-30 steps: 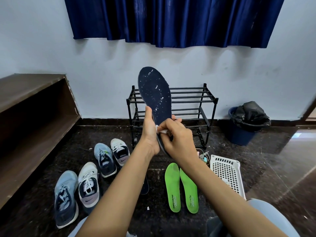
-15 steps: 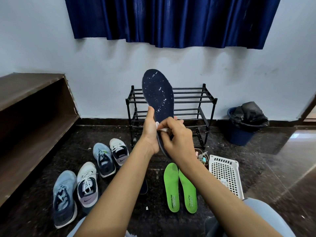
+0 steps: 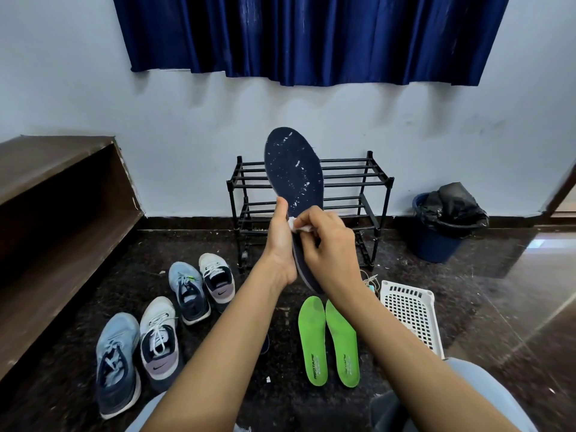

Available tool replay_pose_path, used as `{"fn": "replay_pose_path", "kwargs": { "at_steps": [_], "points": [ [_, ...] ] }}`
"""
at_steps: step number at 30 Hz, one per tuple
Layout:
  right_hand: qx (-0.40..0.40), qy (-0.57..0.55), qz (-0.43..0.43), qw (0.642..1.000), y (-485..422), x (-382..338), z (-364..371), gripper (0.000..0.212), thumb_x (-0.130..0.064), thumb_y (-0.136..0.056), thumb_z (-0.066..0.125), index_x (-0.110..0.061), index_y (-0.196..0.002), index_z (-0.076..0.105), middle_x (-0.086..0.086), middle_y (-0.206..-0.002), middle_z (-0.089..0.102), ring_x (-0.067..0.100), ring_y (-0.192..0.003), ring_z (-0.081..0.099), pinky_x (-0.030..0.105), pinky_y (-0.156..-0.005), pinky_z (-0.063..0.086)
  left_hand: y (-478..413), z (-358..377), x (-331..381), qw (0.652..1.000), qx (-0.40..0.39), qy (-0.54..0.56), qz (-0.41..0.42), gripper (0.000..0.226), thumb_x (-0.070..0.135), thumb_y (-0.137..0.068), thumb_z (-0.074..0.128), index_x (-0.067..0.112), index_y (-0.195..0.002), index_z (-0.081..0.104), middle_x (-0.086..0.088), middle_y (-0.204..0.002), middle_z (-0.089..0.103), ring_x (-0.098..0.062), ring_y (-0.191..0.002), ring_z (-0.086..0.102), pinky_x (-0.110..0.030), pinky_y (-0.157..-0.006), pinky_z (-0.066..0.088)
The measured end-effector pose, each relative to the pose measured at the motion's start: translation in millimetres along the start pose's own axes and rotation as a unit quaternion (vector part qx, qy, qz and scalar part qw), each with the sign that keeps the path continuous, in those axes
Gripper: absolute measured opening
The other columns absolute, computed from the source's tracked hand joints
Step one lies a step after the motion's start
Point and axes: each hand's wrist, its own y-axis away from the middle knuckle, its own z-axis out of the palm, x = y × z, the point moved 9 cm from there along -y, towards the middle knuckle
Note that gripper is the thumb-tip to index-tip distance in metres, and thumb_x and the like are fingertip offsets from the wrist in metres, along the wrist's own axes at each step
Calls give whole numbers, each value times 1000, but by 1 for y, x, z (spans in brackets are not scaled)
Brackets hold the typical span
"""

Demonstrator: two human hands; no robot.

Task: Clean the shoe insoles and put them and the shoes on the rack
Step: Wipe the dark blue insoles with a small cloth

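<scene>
Filling the blue bin [image 3: 436,248] near the rack [image 3: 369,160], a black bag [image 3: 453,203] bulges.

Pale wall [image 3: 93,73] under a blue curtain [image 3: 311,35], dark speckled floor [image 3: 514,291], brown wooden shelf [image 3: 56,213] at left.

Blue curtain [image 3: 311,35], lined blue bin [image 3: 436,246], white basket [image 3: 405,290], wooden shelf [image 3: 56,188]

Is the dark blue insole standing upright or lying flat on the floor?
Upright: the left hand grips the dark blue insole near its heel and holds it in the air, toe end pointing up.
</scene>
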Motion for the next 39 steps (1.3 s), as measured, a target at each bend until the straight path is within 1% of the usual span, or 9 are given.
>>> {"fn": "replay_pose_path", "kwargs": {
  "at_steps": [3,6,10,14,23,27,32,35,39],
  "points": [
    [-26,-7,-17,999,7,-5,8,20,7,-74,54,-11,-82,59,-5,-79,59,16,-77,52,27,-69,43,-1,-5,11,1000,-8,17,10,76,68,-96,27,5,-87,69,-13,-88,69,-23,-79,68,-34,-81,53],
    [-44,-11,-30,999,12,-12,14,21,7,-73,56,-12,-81,59,-16,-78,50,16,-74,52,28,-66,44,-1,-10,19,998,-5,50,26,81,69,-96,26,3,-80,70,-14,-83,69,-25,-81,68,-40,-90,51],
    [-24,-12,-34,999,8,-10,8,22,8,-71,60,-13,-80,61,-12,-77,55,14,-74,55,24,-67,46,3,-7,20,998,-3,46,43,84,67,-97,23,6,-68,73,-10,-73,69,-21,-71,69,-34,-76,54],
    [3,9,-13,1000,-3,0,-2,19,5,-72,62,-13,-80,62,-5,-76,61,7,-71,49,10,-67,36,6,1,9,998,12,36,40,68,64,-98,26,15,-77,68,-3,-72,67,-19,-74,64,-30,-73,51],
    [-12,17,-16,1000,8,-5,1,21,7,-71,61,-12,-80,63,-10,-76,55,15,-71,55,21,-66,42,6,3,15,999,-12,25,43,81,65,-98,23,2,-82,71,-13,-78,71,-24,-78,70,-33,-79,55],
    [-33,30,-37,998,10,-11,7,20,3,-70,58,-12,-80,66,-4,-73,59,21,-72,57,25,-63,44,6,-3,19,998,5,37,55,86,66,-98,23,6,-67,76,-13,-75,71,-23,-74,69,-34,-81,53],
    [-25,82,-26,996,-5,1,1,20,-3,-72,52,-12,-83,66,3,-75,62,23,-78,58,36,-62,49,9,5,12,997,9,40,67,69,58,-101,27,16,-73,74,-3,-76,69,-16,-73,67,-28,-75,53],
    [-13,84,-13,996,-7,6,-3,19,-2,-73,53,-12,-84,65,4,-76,63,23,-79,57,34,-67,46,8,11,9,997,-8,39,66,63,57,-101,26,15,-82,68,-2,-77,68,-14,-72,66,-27,-73,52],
    [-34,42,-16,998,1,3,5,19,3,-71,57,-12,-81,64,3,-77,62,19,-75,56,23,-68,42,8,6,16,998,-8,12,59,74,63,-98,24,6,-83,68,-7,-74,70,-18,-72,68,-30,-74,54]
  ]
}}
